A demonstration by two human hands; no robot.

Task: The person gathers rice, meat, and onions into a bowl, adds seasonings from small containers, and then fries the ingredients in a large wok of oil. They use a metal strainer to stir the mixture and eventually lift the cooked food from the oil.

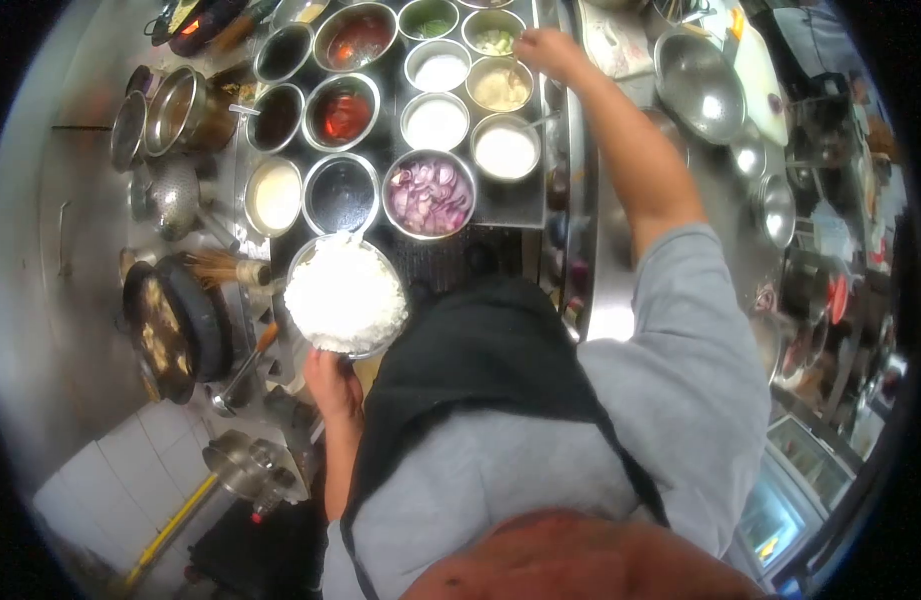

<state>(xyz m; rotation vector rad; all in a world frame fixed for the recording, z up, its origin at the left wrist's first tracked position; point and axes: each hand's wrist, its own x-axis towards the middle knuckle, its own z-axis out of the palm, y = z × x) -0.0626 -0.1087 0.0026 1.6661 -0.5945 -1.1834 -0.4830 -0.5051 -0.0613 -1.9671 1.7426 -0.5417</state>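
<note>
- Right arm: stretched out forward, close to straight, passing outside the surface's (516, 207) right edge; wrist bent in over that edge.
- Right hand (553, 54): above the far rim of the tan bowl (501, 88), fingers bunched and pointing down. Can't tell whether they grip anything; fingertips too small and blurred.
- Left arm: bent, low, along the torso's left side.
- Left hand (333, 385): at the near side of the rice bowl (346, 300), gripping its rim; fingers partly hidden under it.
- Rice bowl: at the surface's near left corner, heaped above the rim with white, grainy stuff, looks like rice.
- Tan bowl: right edge, toward the far end; pale tan contents.
- Same edge, far side of it: scrap bowl (495, 38), pale green pieces. Near side: spoon bowl (507, 152), white contents, spoon handle (547, 118) sticking out to the right.
- Next column in: herb bowl (428, 18), chopped green; two white bowls (438, 70); onion bowl (430, 196) at the near edge, sliced purple onion.
- Next: two red-liquid bowls (341, 116); dark bowl (341, 196) at the near edge, contents unclear.
- Left edge: two brown bowls (275, 120), dark contents; cream bowl (276, 198) nearest, pale yellow contents.
- Beyond left edge: wok (163, 325), dark inside, yellowish pieces in it.
</note>
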